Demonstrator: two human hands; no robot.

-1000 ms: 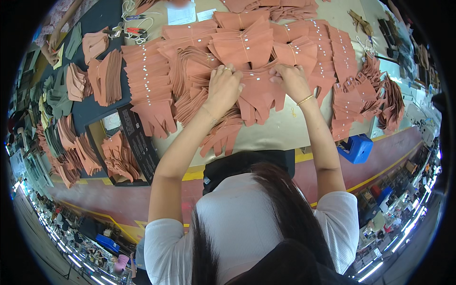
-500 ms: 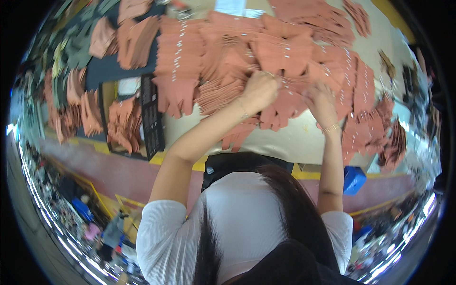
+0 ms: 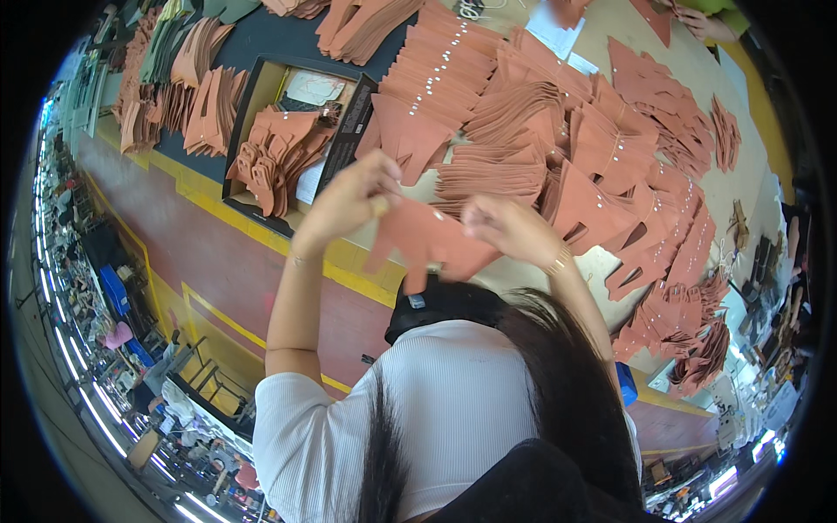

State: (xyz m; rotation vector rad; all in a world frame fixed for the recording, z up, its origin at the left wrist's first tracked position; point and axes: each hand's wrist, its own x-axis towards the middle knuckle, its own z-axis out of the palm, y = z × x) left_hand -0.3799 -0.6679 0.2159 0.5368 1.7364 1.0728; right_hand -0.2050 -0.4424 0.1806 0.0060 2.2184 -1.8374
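Observation:
An orange-brown cut glove piece (image 3: 432,237) hangs between my two hands in front of my chest, its finger strips pointing down and partly blurred. My left hand (image 3: 356,196) has its fingers closed on the upper left edge of the piece. At the opposite edge my right hand (image 3: 510,228) pinches it with thumb and fingers. Just beyond lies a stack of the same glove pieces (image 3: 490,170), fanned in layers. A long overlapping row of pieces with white marks (image 3: 436,74) runs behind my left hand.
A black open box (image 3: 353,131) holding glove pieces stands left of my left hand. More orange stacks (image 3: 658,105) cover the table's right side. White paper sheets (image 3: 554,35) lie at the back. Another person's hand (image 3: 704,24) shows at the far right. A blue bin (image 3: 625,383) is below the table edge.
Both hands have come back from the stacks toward my body and left, now with a glove piece stretched between them. The view has turned left, so the black box appears nearer the middle.

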